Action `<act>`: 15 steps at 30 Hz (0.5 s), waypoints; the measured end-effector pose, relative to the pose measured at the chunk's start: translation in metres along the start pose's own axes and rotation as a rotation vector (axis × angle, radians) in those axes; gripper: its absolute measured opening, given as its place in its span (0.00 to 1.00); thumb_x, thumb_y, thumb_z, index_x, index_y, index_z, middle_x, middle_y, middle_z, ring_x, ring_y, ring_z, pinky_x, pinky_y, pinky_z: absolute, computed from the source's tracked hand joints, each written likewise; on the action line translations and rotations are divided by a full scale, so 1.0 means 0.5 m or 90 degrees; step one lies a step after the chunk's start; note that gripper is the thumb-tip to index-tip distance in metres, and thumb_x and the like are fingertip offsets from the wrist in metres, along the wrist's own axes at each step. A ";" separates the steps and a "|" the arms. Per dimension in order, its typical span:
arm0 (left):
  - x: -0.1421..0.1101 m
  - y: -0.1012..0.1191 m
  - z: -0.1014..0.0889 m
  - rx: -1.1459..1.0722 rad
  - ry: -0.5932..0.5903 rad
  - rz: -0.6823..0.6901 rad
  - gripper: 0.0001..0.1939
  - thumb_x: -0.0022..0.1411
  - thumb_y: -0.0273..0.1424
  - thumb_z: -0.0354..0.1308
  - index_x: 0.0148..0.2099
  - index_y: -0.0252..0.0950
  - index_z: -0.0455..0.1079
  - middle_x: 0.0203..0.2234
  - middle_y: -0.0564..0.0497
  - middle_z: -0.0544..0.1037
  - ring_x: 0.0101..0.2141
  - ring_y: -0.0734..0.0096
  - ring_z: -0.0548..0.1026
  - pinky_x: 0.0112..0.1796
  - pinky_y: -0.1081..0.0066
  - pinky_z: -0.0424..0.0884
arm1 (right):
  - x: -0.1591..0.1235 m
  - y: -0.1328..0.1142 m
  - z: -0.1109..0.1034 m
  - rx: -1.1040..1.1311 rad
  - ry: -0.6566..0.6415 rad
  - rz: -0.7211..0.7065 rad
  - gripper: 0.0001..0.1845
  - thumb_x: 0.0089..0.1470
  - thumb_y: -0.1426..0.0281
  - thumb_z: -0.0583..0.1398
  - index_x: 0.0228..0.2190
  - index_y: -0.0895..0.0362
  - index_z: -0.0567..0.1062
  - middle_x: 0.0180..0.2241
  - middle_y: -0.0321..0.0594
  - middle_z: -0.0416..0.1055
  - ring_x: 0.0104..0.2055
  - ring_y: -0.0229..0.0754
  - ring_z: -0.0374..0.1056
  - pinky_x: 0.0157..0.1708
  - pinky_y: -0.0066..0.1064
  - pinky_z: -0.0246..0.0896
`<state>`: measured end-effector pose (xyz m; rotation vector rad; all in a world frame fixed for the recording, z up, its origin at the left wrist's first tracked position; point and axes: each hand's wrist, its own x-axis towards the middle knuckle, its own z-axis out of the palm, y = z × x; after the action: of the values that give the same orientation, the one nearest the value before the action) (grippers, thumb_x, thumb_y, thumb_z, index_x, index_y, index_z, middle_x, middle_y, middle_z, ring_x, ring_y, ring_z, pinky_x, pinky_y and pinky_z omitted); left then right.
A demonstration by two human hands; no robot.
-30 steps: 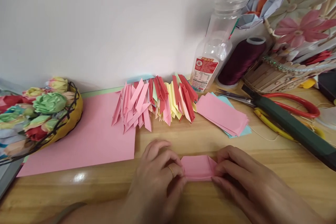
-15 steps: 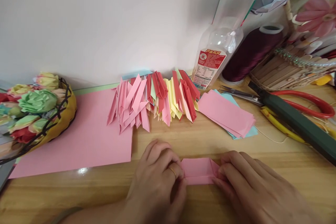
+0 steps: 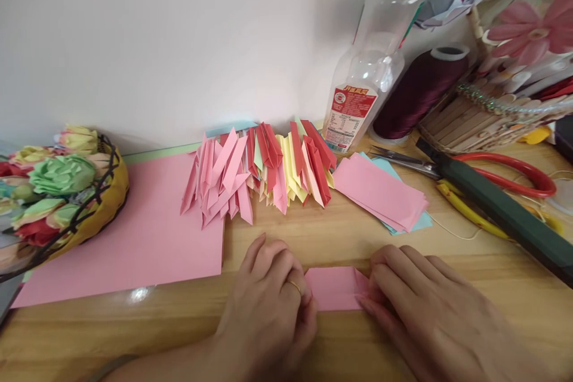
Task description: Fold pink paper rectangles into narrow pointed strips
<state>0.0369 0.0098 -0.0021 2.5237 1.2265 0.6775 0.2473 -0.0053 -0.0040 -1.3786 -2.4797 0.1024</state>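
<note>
A small pink paper strip (image 3: pixel 336 289) with folded corners lies on the wooden table between my hands. My left hand (image 3: pixel 273 301), a gold ring on one finger, pinches its left end with curled fingers. At the other end, my right hand (image 3: pixel 416 298) grips the paper between thumb and bent fingers. Beyond the hands sits a row of folded paper pieces (image 3: pixel 264 167) in pink, red and yellow. To its right lies a stack of pink paper rectangles (image 3: pixel 380 191) over light blue paper (image 3: pixel 421 224).
Large pink sheets (image 3: pixel 174 239) lie at left beside a yellow basket (image 3: pixel 117 182) of paper flowers. A clear bottle (image 3: pixel 353 107) and a dark purple thread spool (image 3: pixel 423 92) stand by the wall. Red-handled scissors (image 3: pixel 532 176) and a dark green tool (image 3: pixel 505 209) lie at right.
The lower edge of the pink paper strip now lies folded up flatter over its middle. Both hands keep hold of its ends. The camera view has shifted slightly.
</note>
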 end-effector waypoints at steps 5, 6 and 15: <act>0.003 -0.003 -0.008 -0.009 -0.031 -0.006 0.06 0.57 0.23 0.50 0.28 0.34 0.63 0.28 0.46 0.68 0.38 0.59 0.64 0.44 0.50 0.63 | 0.009 0.017 -0.011 0.026 -0.004 0.008 0.17 0.62 0.65 0.46 0.24 0.54 0.65 0.25 0.38 0.64 0.25 0.41 0.59 0.26 0.33 0.52; 0.004 -0.003 -0.009 -0.015 -0.027 -0.004 0.06 0.57 0.23 0.50 0.28 0.34 0.63 0.28 0.46 0.68 0.37 0.60 0.63 0.44 0.50 0.63 | 0.011 0.018 -0.012 0.040 -0.006 -0.002 0.17 0.62 0.66 0.45 0.25 0.54 0.66 0.26 0.39 0.65 0.26 0.41 0.60 0.27 0.33 0.53; -0.010 -0.009 0.001 0.020 0.046 0.130 0.12 0.65 0.23 0.49 0.32 0.42 0.70 0.24 0.58 0.71 0.38 0.70 0.65 0.55 0.57 0.47 | 0.003 0.009 -0.020 0.096 0.007 -0.199 0.24 0.64 0.72 0.38 0.37 0.53 0.72 0.31 0.36 0.73 0.33 0.41 0.64 0.34 0.37 0.53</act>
<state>0.0314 0.0086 -0.0057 2.6971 1.0175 0.8081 0.2532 -0.0024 0.0047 -0.9184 -2.5831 0.2077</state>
